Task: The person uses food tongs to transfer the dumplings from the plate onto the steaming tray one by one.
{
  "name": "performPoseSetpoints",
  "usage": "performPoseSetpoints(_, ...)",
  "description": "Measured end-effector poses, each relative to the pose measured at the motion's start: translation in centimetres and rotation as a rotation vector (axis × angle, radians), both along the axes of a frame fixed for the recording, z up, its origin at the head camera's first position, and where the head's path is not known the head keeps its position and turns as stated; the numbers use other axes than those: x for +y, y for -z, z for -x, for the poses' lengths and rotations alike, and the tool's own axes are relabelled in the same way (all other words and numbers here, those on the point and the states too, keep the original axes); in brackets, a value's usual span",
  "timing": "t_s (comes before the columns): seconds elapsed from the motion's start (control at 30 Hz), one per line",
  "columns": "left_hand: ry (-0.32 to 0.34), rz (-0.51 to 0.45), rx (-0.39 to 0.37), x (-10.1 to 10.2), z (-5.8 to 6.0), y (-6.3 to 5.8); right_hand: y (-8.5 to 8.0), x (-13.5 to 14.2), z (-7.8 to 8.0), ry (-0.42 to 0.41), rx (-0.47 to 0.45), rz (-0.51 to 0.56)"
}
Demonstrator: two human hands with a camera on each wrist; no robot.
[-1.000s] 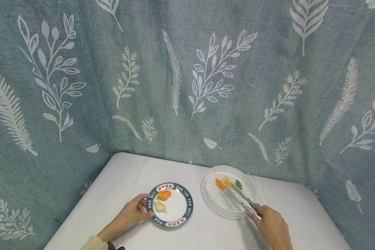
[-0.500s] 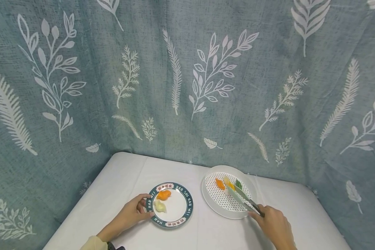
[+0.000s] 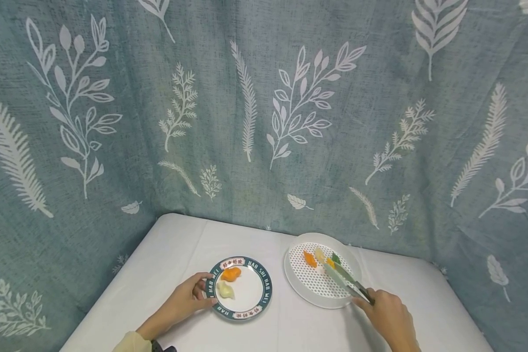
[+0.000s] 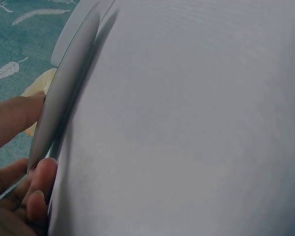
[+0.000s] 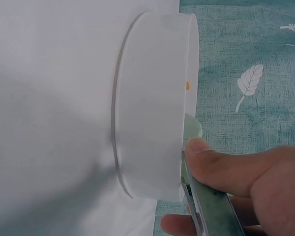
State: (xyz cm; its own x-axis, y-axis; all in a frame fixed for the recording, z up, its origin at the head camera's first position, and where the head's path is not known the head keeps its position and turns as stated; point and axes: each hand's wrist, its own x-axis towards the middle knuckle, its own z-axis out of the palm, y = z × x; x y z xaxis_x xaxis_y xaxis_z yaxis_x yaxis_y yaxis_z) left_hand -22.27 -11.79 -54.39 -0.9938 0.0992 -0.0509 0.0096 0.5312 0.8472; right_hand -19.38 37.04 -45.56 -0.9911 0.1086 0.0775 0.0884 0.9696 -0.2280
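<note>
My left hand (image 3: 188, 297) grips the left rim of a green-banded white plate (image 3: 249, 292); in the left wrist view the thumb is on the upper side and fingertips (image 4: 43, 172) at its underside. An orange dumpling-like piece (image 3: 231, 274) and a pale one (image 3: 225, 290) lie on the plate. On the right, my right hand (image 3: 388, 313) holds tongs (image 3: 355, 288) reaching over the rim of a round white steamer basket (image 3: 292, 276). The tong tips are at a yellow piece (image 3: 331, 263). Beside it lie an orange piece (image 3: 309, 258), a pale piece (image 3: 319, 254) and a green piece (image 3: 336, 257).
Both dishes stand on a white-covered table (image 3: 193, 254), the basket to the right of the plate and nearer the back edge. A teal leaf-patterned curtain (image 3: 246, 195) hangs close behind and along the sides.
The tong tips and the yellow piece have shifted slightly right and nearer, away from the pale piece. My right hand has moved a little right. The left hand and plate have stayed put.
</note>
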Motion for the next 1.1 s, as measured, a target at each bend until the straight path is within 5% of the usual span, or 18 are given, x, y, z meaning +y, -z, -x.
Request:
performPoseSetpoints(0.33,0.033,-0.03,0.016,-0.1,0.1,0.2,0.0,0.1,0.2,0.023,-0.055,0.037)
performPoseSetpoints(0.67,0.024,-0.024,0.018,-0.1,0.1,0.1,-0.5,-0.2,0.0,0.035,0.032,0.077)
performPoseSetpoints(1.1,0.037,-0.033,0.012,-0.2,0.0,0.0,-0.7,-3.3,-1.1,-0.099,0.156,0.073)
